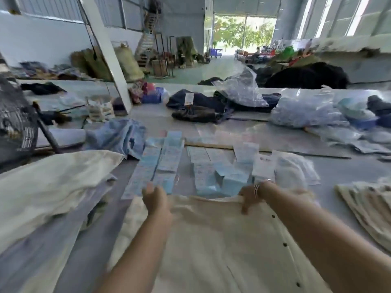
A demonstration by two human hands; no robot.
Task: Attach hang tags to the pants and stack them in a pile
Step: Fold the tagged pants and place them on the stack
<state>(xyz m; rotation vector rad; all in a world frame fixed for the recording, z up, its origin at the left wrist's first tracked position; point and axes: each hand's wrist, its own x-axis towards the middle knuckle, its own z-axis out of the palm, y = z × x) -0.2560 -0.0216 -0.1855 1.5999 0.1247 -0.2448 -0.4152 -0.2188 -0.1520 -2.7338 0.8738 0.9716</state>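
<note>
While blur hides detail, both hands seemingly pinching cream pants' far edge, near hang tags.

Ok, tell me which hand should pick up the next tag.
Probably the left. The left hand sits at the cream pants' far edge, right beside the blue tags, fingertips almost on the nearest one. The right hand grips the pants edge, so it can hold the cloth.
</note>
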